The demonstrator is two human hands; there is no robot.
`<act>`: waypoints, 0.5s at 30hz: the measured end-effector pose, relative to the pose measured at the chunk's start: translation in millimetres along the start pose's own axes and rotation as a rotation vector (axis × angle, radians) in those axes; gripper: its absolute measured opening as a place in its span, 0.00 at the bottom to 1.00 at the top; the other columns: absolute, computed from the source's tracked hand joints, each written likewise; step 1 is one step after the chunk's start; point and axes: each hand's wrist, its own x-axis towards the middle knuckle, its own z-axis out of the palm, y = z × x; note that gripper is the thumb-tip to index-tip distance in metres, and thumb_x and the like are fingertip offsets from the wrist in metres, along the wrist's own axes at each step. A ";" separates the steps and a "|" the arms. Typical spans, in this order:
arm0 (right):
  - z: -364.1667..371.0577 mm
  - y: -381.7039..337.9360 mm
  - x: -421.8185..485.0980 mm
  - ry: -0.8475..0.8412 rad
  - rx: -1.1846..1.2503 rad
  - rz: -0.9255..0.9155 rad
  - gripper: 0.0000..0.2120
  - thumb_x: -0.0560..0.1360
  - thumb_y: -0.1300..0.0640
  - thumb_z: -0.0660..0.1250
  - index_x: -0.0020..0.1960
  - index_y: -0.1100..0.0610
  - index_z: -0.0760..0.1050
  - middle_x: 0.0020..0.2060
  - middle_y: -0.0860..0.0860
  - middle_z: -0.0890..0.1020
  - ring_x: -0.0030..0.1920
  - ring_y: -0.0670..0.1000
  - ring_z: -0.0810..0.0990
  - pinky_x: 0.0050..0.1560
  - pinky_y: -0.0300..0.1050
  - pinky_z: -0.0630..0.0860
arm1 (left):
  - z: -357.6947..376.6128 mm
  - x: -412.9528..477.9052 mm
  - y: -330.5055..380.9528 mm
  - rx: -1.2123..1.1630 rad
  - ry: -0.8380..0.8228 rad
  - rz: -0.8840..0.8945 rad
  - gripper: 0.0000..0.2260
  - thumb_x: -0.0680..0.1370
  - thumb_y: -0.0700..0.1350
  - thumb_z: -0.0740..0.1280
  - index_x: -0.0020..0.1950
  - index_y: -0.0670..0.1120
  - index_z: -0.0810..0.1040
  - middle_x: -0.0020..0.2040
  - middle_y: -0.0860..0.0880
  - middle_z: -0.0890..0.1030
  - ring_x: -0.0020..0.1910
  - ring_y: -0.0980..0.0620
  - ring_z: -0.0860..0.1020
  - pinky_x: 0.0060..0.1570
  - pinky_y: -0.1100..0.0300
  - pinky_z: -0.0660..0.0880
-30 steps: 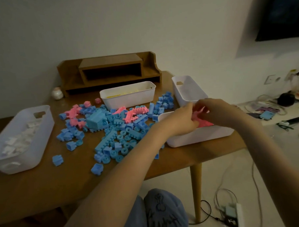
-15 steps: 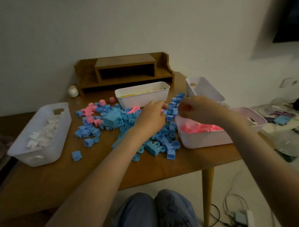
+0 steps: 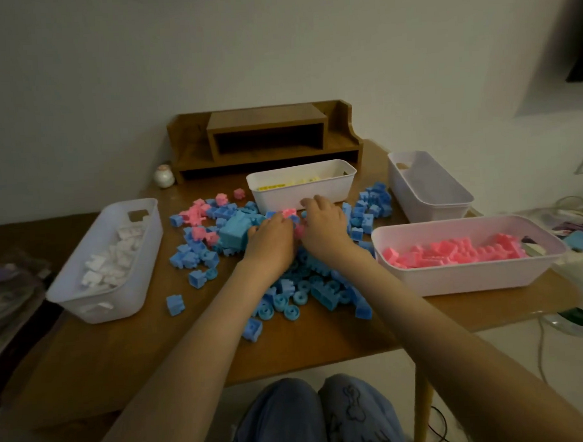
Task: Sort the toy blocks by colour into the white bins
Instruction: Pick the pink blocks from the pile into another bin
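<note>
Both hands side by side over mixed pile, mid-tabletop (image 3: pixel 122 355). Left hand (image 3: pixel 269 245) fingertips at pink block (image 3: pixel 287 213). Right hand (image 3: pixel 324 227) curled over blue blocks (image 3: pixel 323 294). Second pink block (image 3: pixel 299 232) between hands. Grip on either block: cannot tell. Pink-block bin (image 3: pixel 469 280) at right, white-block bin (image 3: pixel 119 295) at left, yellow-block bin (image 3: pixel 302 195) just behind hands.

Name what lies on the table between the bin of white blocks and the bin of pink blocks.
Head view: the loose heap of blue and pink blocks, with the left hand and right hand on it.
</note>
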 end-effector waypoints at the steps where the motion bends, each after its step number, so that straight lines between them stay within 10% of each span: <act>1: 3.9 5.1 6.2 0.001 -0.045 0.054 0.23 0.78 0.55 0.60 0.70 0.59 0.61 0.69 0.57 0.64 0.71 0.57 0.59 0.69 0.52 0.54 | 0.7 0.3 -2.1 0.014 0.029 -0.007 0.06 0.80 0.42 0.59 0.56 0.45 0.72 0.56 0.45 0.72 0.57 0.42 0.71 0.54 0.47 0.66; 6: 7.7 16.9 15.8 -0.269 -0.106 0.341 0.30 0.79 0.44 0.53 0.75 0.59 0.52 0.75 0.58 0.53 0.75 0.58 0.47 0.72 0.60 0.42 | 3.1 0.4 -7.8 -0.047 0.108 -0.028 0.11 0.78 0.42 0.63 0.57 0.46 0.65 0.52 0.46 0.74 0.54 0.43 0.72 0.53 0.51 0.62; 15: 0.3 8.8 15.4 -0.285 -0.014 0.343 0.24 0.78 0.49 0.58 0.70 0.60 0.61 0.71 0.58 0.61 0.72 0.60 0.55 0.70 0.59 0.53 | -4.4 -9.3 -12.6 -0.302 0.113 -0.091 0.17 0.78 0.44 0.63 0.66 0.42 0.67 0.62 0.43 0.65 0.55 0.43 0.72 0.51 0.54 0.71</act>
